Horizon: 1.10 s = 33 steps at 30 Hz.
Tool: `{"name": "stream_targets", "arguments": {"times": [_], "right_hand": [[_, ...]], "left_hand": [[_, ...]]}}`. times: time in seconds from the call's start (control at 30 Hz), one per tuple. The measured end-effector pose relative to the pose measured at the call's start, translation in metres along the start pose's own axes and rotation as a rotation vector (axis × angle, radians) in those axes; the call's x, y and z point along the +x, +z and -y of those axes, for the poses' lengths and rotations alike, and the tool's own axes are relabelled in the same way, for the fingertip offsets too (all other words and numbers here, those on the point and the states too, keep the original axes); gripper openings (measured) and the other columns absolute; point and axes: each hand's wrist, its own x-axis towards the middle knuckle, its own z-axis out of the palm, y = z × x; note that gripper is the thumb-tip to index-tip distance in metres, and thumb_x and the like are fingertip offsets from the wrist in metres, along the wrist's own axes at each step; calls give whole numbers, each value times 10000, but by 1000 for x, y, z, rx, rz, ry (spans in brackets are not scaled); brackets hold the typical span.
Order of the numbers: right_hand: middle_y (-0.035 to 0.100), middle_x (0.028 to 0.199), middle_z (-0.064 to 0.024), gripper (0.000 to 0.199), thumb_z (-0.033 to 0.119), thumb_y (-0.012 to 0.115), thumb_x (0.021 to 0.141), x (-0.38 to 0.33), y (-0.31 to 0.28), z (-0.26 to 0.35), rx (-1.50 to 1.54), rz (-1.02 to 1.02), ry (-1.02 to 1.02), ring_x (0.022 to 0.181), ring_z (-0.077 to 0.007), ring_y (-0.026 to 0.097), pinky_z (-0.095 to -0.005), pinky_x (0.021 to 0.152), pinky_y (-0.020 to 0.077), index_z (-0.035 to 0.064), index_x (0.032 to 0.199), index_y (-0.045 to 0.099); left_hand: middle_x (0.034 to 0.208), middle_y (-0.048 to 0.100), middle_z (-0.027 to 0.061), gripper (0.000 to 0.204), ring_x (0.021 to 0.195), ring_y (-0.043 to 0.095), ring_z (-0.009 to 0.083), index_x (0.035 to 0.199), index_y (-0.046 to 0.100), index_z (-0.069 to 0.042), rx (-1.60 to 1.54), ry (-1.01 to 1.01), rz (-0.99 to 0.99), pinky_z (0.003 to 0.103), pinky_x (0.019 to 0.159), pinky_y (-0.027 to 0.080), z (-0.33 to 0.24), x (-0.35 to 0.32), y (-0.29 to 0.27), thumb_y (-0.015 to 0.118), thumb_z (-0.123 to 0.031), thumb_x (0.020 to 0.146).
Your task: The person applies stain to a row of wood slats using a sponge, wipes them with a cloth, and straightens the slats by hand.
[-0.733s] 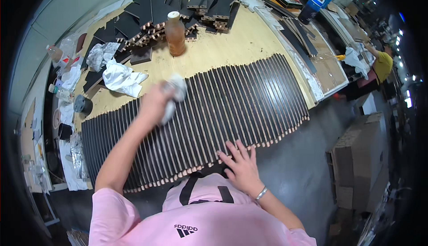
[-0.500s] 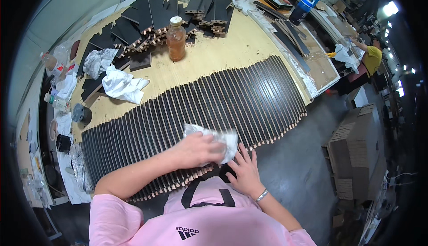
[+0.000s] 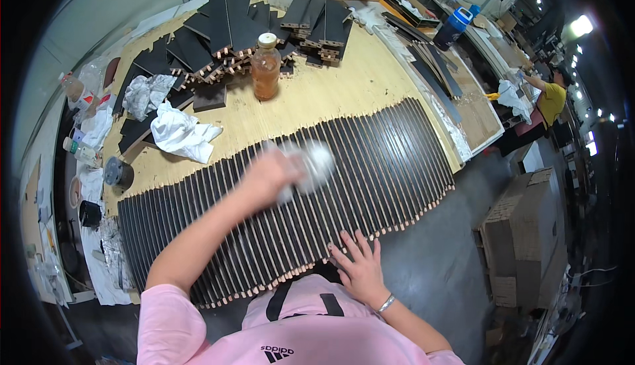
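Note:
A long row of narrow dark slats [image 3: 284,233] lies side by side across the table, pale dowel pegs poking from the ends. Over the middle of the row, my left hand [image 3: 268,174] is closed on a white cloth [image 3: 311,165]; both are smeared by motion. My right hand [image 3: 360,269], with a metal bracelet at the wrist, lies with fingers spread on the near ends of the slats, holding nothing. Beyond the row stands a capped glass bottle [image 3: 266,71] of amber liquid.
Dark boards [image 3: 228,28] are heaped at the table's far side. Crumpled cloths [image 3: 182,131] and a dark jar [image 3: 118,173] sit at left. A blue bottle [image 3: 453,28] stands at far right. Cardboard boxes [image 3: 522,233] rest on the floor; a person in yellow [image 3: 552,100] is farther off.
My left hand has swept the cloth away from the slats' near ends toward their far ends. My right hand stays on the near edge, almost in place.

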Motion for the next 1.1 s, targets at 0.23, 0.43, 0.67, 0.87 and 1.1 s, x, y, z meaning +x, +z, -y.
{"name": "stream_targets", "arguments": {"times": [0.23,0.43,0.67,0.87,1.1], "right_hand": [[490,1555,-88,672,158,734,845,5,-13,-7,37,10,-52,1434,-368,433,-735,1145,263,309,1479,572],[531,1494,-88,593,176,715,886,12,-21,-18,57,-7,-149,1347,-356,498,-700,1121,305,292,1455,594],[536,1486,-84,564,176,709,891,22,-31,-29,71,45,-214,1310,-348,515,-682,1126,310,280,1436,606],[524,1480,-138,578,175,719,881,38,-36,-37,185,32,-375,1345,-336,493,-648,1131,331,187,1443,584],[425,1599,-144,611,210,708,907,56,-31,-45,166,218,-575,1473,-312,408,-611,1151,342,192,1493,532]], "left_hand": [[1246,678,156,473,1046,662,360,1207,706,-185,-90,147,-105,483,899,572,-23,6,-2,762,-70,752],[1104,698,115,431,978,650,319,1126,735,-180,292,-437,-115,443,852,548,15,7,-12,722,-4,732],[1100,697,85,400,1052,674,299,1161,717,-205,-39,-208,231,465,899,555,-20,-5,-12,733,-91,778],[1127,712,126,372,1052,683,336,1150,726,-145,208,-598,-249,462,864,577,-33,-5,-15,715,-40,794],[1195,687,152,298,1072,664,325,1188,740,-165,-7,-850,-101,417,913,553,-54,-70,-29,671,-125,901]]}}
